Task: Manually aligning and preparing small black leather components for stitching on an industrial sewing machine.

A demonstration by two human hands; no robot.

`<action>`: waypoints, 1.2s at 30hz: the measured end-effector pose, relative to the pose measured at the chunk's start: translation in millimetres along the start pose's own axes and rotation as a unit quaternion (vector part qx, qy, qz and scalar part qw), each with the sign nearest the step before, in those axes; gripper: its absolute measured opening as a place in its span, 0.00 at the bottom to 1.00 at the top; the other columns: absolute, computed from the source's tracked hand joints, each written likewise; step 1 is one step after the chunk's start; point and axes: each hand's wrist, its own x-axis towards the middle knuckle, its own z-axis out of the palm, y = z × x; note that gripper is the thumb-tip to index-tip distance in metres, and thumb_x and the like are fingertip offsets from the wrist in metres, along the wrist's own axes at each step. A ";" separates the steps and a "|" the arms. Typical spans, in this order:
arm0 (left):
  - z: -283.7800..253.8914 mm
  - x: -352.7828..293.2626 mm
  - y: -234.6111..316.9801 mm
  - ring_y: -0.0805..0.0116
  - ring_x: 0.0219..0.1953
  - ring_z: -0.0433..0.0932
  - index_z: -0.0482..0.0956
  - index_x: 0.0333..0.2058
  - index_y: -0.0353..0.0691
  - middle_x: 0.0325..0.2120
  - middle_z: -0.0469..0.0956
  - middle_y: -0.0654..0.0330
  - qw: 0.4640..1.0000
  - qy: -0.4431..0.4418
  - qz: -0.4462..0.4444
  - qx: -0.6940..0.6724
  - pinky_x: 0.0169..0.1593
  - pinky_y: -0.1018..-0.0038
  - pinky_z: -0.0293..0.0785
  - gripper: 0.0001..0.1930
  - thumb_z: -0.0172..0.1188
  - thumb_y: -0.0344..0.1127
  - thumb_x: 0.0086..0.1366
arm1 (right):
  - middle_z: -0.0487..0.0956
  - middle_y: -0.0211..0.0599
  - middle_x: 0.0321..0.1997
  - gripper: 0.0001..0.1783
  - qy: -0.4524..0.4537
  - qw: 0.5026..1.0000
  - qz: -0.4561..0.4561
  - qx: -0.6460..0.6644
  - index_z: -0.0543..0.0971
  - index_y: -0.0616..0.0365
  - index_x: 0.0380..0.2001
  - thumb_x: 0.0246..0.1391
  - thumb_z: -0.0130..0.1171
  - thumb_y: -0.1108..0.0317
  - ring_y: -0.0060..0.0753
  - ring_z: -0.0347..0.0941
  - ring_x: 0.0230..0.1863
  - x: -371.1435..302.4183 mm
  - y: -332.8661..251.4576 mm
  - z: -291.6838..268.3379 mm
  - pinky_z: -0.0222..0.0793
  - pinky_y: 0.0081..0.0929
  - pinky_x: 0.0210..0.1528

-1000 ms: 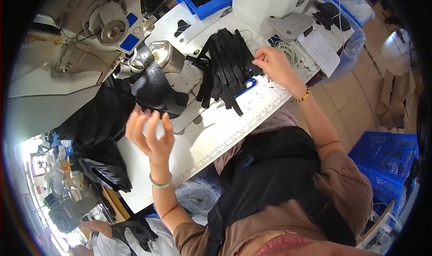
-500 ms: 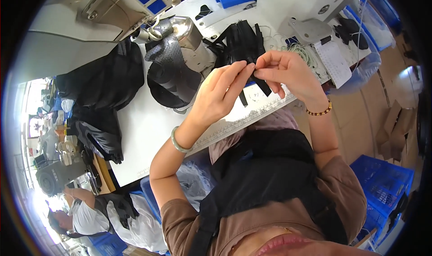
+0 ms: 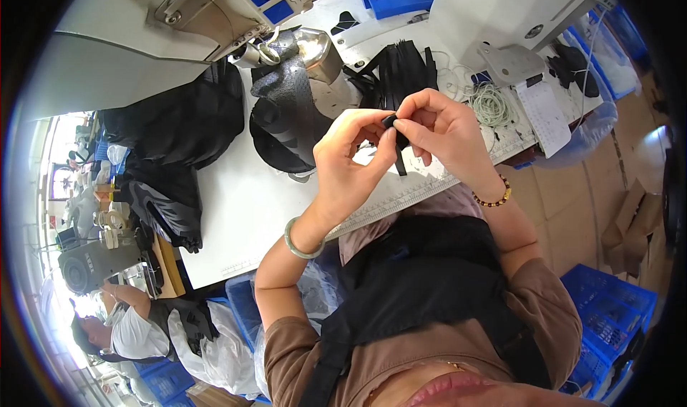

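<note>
The left hand [image 3: 349, 156] and right hand [image 3: 452, 136] had fingers [image 3: 413, 105] clamped on a black piece [image 3: 388, 121], perhaps a strip, above the table [image 3: 232, 217].

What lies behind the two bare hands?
A bundle of flat black strips on the white table. The left hand and right hand hide part of its nearer end.
</note>
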 end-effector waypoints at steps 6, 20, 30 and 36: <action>-0.7 -1.6 -8.3 0.80 0.23 0.74 0.77 0.33 0.31 0.26 0.75 0.62 0.997 0.040 0.018 0.059 0.28 0.84 0.71 0.06 0.59 0.21 0.55 | 0.74 0.25 0.23 0.06 0.004 0.999 -0.032 -0.009 0.72 0.61 0.33 0.54 0.57 0.72 0.10 0.67 0.20 1.5 5.6 6.4 0.63 0.10 0.18; 5.3 -12.7 5.8 0.77 0.21 0.72 0.75 0.32 0.30 0.22 0.75 0.60 0.976 0.131 -0.095 -0.146 0.25 0.83 0.69 0.03 0.52 0.23 0.62 | 0.72 0.28 0.28 0.16 -0.022 1.000 -0.015 0.000 0.65 0.57 0.46 0.55 0.54 0.73 0.11 0.65 0.20 -4.3 -1.9 16.4 0.59 0.09 0.17; -46.6 -2.0 45.4 0.78 0.23 0.75 0.75 0.32 0.29 0.24 0.77 0.60 0.964 -0.076 -0.239 -0.086 0.26 0.83 0.72 0.06 0.55 0.28 0.62 | 0.70 0.29 0.26 0.17 -0.244 0.946 -0.109 -0.183 0.65 0.58 0.46 0.53 0.53 0.75 0.16 0.67 0.25 22.5 -30.7 6.3 0.62 0.16 0.27; -55.7 -1.6 46.3 0.79 0.23 0.74 0.75 0.32 0.29 0.23 0.77 0.60 0.974 -0.037 -0.210 -0.077 0.24 0.83 0.71 0.07 0.55 0.29 0.63 | 0.70 0.32 0.31 0.16 -0.173 0.893 -0.205 -0.362 0.73 0.57 0.40 0.50 0.61 0.64 0.24 0.69 0.23 24.2 -30.9 5.2 0.68 0.20 0.27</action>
